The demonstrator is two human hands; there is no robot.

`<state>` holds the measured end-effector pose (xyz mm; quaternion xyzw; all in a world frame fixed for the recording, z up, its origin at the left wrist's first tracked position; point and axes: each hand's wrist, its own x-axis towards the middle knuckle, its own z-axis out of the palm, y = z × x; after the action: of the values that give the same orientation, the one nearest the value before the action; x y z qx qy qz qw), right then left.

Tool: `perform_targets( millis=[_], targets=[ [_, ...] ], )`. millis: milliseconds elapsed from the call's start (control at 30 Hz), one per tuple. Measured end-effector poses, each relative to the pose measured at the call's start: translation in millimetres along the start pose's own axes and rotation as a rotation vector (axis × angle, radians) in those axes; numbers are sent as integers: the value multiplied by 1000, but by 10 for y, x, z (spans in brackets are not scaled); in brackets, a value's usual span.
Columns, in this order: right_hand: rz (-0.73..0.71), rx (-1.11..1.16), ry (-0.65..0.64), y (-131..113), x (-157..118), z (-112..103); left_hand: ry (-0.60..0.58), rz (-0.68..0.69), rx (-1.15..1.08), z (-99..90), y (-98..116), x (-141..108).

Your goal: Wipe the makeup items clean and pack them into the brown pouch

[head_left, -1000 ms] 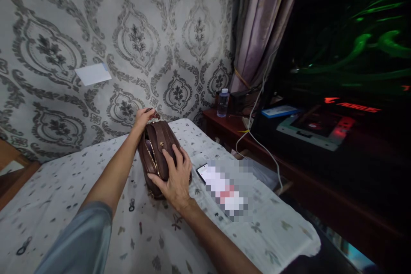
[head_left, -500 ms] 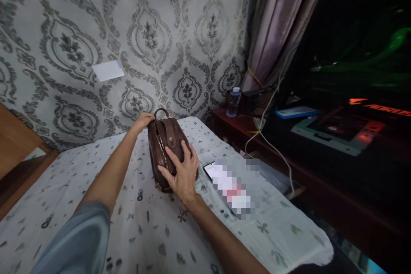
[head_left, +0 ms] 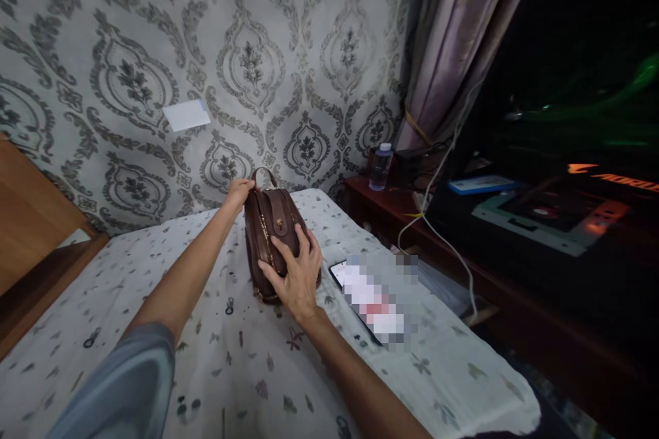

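A brown leather bag (head_left: 263,240) with a top handle, a gold clasp and a gold zipper lies on the patterned white sheet (head_left: 206,357). At its far left corner, my left hand (head_left: 241,192) pinches the bag's edge near the zipper's end; whether a zipper pull is between the fingers is too small to tell. My right hand (head_left: 301,274) rests on the near right part of the bag, fingers spread over its surface. Just right of the bag lies a phone (head_left: 360,298) with a lit, blurred screen.
Beyond the sheet stands a wallpapered wall with a white card (head_left: 186,115). A bottle (head_left: 381,166) stands on a dark red desk (head_left: 360,192) at the right, near a white cable (head_left: 453,247) and a blue-edged object (head_left: 484,184). Wooden furniture (head_left: 36,240) is at the left.
The view has shifted slightly, so the whole scene sits a little further right. Both hands keep about the same places on the bag, and its handle stands slightly more upright.
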<state>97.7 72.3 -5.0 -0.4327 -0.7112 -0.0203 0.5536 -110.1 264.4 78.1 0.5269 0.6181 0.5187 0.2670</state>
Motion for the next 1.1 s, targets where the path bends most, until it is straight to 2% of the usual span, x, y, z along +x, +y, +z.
perform_targets(
  millis=[367,600,733,933,1100],
  targets=[
    [8,-20,2,-3,6,14,-69,177,0,-59,57,-242],
    [11,-7,7,-10,2,11,-159,191,30,-52,59,-286],
    [11,-14,-10,-8,1,4,-163,200,49,-32,158,-234],
    [4,-5,8,-2,-5,13,-172,193,69,178,392,-62],
    [-17,3,13,-3,-5,10,-173,112,82,383,424,51]
  ],
)
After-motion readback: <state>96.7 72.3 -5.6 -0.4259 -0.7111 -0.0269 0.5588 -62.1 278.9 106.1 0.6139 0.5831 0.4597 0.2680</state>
